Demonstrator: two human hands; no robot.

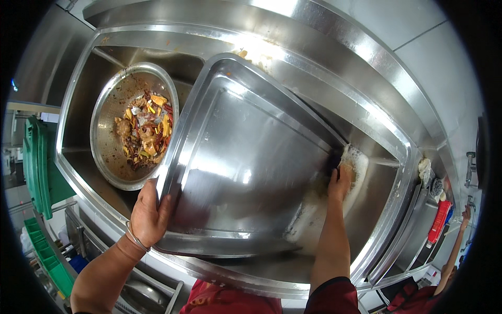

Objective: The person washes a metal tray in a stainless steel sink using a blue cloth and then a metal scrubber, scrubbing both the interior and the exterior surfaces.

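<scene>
My left hand (151,214), with a bangle on the wrist, grips the near left corner of a large rectangular stainless steel tray (251,165). The tray lies tilted across the sink, its right end down in foamy water (313,223). My right hand (340,182) is at the tray's right end, closed around a dark scrubber (334,159) that is partly hidden by hand and suds. Left of the tray, a perforated steel colander (108,129) holds food scraps, with dried chillies and yellowish pieces among them; the tray's edge overlaps its right rim slightly.
The steel sink rim (235,35) surrounds both basins. At the right are a red packet (439,221) and a steel wool scourer (436,186). A green bin (37,165) stands at the left. At the lower right, another person's arm (451,255) reaches toward the wall taps.
</scene>
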